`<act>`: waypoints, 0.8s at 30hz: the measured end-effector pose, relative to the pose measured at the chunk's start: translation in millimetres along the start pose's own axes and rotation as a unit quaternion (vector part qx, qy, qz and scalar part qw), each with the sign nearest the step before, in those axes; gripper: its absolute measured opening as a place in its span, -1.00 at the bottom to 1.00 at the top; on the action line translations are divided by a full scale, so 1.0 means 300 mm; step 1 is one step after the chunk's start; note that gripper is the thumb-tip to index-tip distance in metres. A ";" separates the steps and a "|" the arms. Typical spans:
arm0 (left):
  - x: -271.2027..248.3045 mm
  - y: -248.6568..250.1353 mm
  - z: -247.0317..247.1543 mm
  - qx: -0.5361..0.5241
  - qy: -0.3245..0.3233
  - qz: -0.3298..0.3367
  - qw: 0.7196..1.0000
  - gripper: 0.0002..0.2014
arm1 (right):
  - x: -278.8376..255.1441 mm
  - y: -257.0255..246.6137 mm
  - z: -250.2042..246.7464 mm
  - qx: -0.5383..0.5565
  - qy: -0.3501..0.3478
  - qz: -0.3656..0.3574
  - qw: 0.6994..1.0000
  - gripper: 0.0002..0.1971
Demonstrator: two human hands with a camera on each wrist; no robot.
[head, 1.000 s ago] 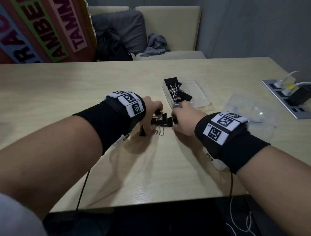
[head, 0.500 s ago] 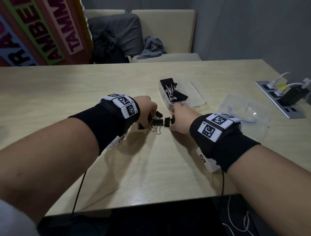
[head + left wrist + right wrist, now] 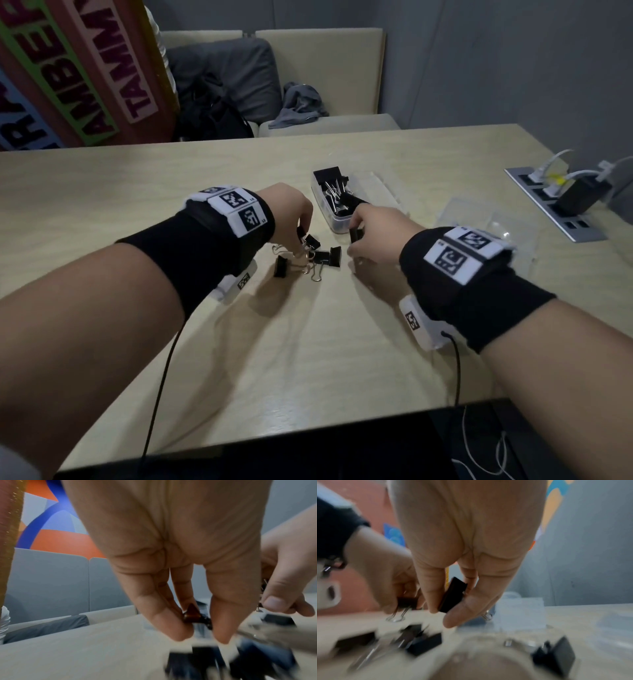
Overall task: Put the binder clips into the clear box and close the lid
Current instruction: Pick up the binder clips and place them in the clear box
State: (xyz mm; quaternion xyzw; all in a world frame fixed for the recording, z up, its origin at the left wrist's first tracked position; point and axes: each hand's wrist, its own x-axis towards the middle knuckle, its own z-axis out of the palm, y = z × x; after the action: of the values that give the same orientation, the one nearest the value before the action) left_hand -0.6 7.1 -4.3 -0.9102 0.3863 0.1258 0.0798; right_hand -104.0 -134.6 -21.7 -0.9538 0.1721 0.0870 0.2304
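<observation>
Black binder clips [image 3: 327, 257] lie loose on the table between my hands. My left hand [image 3: 294, 219] pinches one black clip [image 3: 195, 616] between thumb and fingers just above that pile. My right hand [image 3: 373, 236] pinches another black clip [image 3: 453, 595] between thumb and forefinger, right beside the near end of the clear box [image 3: 337, 224]. The box stands open with several black clips [image 3: 339, 195] inside. Its clear lid [image 3: 380, 192] lies flat to the right of the box.
A clear plastic bag [image 3: 489, 222] lies right of the box. A power strip [image 3: 555, 205] with plugs and white cables sits at the table's right edge. Beyond the far table edge stands a bench with a grey cushion [image 3: 233, 75] and clothes.
Both hands lifted off the clip pile, each with a clip pinched. The right hand moved toward the box's near end. Loose clips on the table are now uncovered.
</observation>
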 end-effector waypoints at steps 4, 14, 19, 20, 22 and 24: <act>0.046 -0.002 -0.086 -0.069 0.052 -0.003 0.996 -0.75 | 0.044 0.053 -0.109 0.119 0.084 0.024 0.989 -0.72; 0.303 0.161 -0.171 -0.184 0.161 -0.058 0.968 -0.54 | 0.195 0.142 -0.153 0.070 0.125 0.066 0.988 -0.34; 0.346 0.207 -0.144 -0.217 0.139 -0.058 0.964 -0.53 | 0.171 0.177 -0.171 0.027 0.118 0.043 0.992 -0.42; 0.339 0.207 -0.142 -0.216 0.137 -0.053 0.965 -0.57 | 0.165 0.178 -0.173 0.020 0.116 0.045 0.992 -0.44; 0.311 0.197 -0.145 -0.210 0.140 -0.048 0.966 -0.65 | 0.159 0.171 -0.176 0.006 0.099 0.049 0.994 -0.47; 0.263 0.179 -0.159 -0.196 0.145 -0.045 0.969 -0.71 | 0.156 0.153 -0.176 -0.008 0.085 0.048 0.995 -0.47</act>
State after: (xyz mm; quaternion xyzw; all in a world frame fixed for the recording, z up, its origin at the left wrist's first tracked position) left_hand 21.5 -95.3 15.8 -0.9330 0.3202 0.0618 -0.1519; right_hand -72.9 -211.1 -5.7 -0.9503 0.2357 0.0176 0.2027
